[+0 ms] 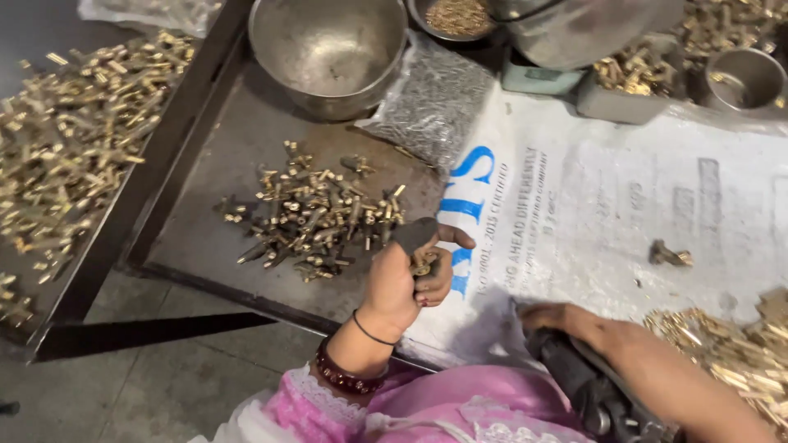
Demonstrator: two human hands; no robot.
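**Left hand grips a brass piece beside the pile**

The left hand has its fingers curled around a small brass fitting, with a dark flat piece pressed under the thumb. Just beyond the fingertips lies a loose pile of brass fittings on a dark metal tray, whose raised rim runs below the wrist. Bare tray surrounds the pile. The right hand rests on a dark power tool; whether its fingers clench cannot be told. Under both hands spreads a crumpled white woven sack, with one stray fitting well apart. Farther off stand a dull steel bowl and a clear bag of small grey parts.
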